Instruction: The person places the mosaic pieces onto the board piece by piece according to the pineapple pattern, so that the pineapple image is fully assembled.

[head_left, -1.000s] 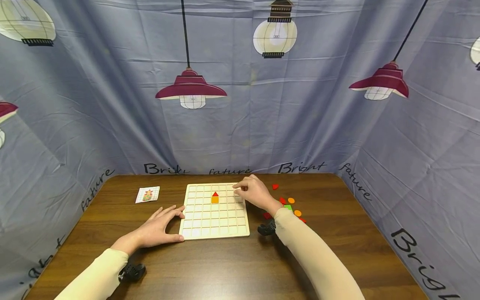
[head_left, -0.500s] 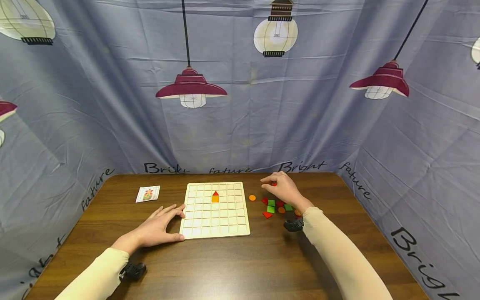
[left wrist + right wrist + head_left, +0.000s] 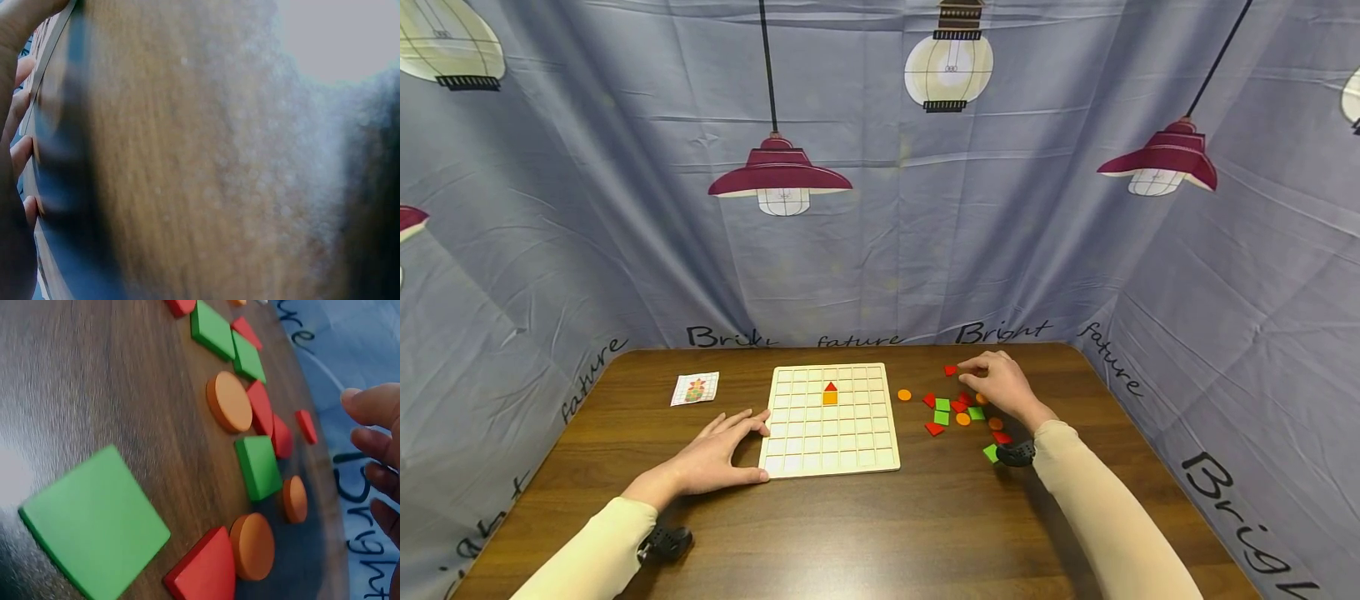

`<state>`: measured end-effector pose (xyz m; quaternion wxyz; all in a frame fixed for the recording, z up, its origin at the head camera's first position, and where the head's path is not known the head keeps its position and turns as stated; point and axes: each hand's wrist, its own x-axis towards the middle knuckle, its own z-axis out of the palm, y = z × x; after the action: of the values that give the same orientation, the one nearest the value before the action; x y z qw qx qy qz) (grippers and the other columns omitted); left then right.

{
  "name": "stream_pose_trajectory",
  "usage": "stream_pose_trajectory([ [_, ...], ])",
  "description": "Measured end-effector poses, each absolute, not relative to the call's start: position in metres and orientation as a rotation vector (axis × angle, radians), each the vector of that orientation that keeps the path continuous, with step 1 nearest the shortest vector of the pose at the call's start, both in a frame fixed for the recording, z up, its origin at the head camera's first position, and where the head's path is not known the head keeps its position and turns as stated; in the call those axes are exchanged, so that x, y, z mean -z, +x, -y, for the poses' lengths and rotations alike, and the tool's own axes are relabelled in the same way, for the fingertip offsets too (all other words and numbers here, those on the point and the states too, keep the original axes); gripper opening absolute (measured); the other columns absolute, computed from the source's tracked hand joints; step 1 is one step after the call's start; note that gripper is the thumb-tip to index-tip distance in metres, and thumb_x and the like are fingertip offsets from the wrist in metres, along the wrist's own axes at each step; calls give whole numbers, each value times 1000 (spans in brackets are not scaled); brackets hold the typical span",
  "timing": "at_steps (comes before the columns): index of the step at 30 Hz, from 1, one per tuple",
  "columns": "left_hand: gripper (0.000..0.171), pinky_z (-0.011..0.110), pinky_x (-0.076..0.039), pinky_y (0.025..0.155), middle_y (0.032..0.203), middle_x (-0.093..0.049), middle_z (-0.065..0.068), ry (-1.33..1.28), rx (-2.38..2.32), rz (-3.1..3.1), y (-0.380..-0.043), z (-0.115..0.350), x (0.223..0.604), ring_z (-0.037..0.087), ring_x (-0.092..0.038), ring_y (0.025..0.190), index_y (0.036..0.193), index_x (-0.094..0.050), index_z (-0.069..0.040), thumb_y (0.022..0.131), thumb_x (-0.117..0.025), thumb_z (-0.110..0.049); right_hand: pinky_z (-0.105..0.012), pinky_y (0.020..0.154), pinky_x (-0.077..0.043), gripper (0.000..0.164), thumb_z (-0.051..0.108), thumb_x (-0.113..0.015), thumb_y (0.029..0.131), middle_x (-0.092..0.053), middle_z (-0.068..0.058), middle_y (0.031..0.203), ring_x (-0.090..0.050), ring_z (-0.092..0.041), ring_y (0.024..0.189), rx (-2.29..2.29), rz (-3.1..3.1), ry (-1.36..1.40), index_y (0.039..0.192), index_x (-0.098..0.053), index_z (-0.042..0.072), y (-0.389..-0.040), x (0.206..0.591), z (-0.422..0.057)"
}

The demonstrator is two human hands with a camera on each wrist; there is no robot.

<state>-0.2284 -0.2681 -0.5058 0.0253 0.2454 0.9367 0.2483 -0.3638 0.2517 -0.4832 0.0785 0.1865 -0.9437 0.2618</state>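
Note:
A pale gridded board [image 3: 827, 450] lies on the table. A red triangle [image 3: 831, 387] sits on it, directly above an orange square [image 3: 830, 399]. My left hand [image 3: 718, 454] rests along the board's left edge, fingers spread, the thumb at the near corner; the left wrist view shows fingertips [image 3: 24, 150] against that edge. My right hand [image 3: 1000, 383] hovers above the loose pieces, its fingers loosely bent and nothing visible between them. Closest to its fingertips is a small red piece [image 3: 951, 370]. Green squares [image 3: 94, 525], orange discs [image 3: 229, 402] and red pieces [image 3: 203, 569] lie below it.
A small card [image 3: 695, 388] with a coloured pattern on a grid lies left of the board. One orange disc [image 3: 904, 395] is just beside the board's right edge. Behind the brown table [image 3: 820, 533] hangs a blue-grey printed curtain [image 3: 850, 275].
My right hand has moved right from the board's far right corner to above the loose pieces, uncovering several of them. My left hand has stayed at the board's edge.

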Motion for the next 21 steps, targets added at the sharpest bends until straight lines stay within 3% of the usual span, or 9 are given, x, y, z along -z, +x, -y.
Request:
stream_pose_trajectory([
  [8, 61, 65, -11, 120, 162, -38, 7, 763, -767, -2899, -227, 268, 505, 38, -30, 150, 127, -57, -22, 84, -76, -61, -61, 102, -35, 43, 36, -77, 91, -66, -12, 124, -49, -38, 117, -726, 2925, 421, 126, -73, 11, -367, 490, -253],
  [21, 60, 67, -11, 119, 162, -38, 10, 775, -771, -2896, -226, 269, 504, 41, -30, 149, 127, -57, -20, 85, -77, -59, -59, 94, -41, 51, 48, -74, 91, -66, -17, 125, -52, -41, 114, -690, 2973, 153, 123, -73, 7, -383, 502, -225],
])
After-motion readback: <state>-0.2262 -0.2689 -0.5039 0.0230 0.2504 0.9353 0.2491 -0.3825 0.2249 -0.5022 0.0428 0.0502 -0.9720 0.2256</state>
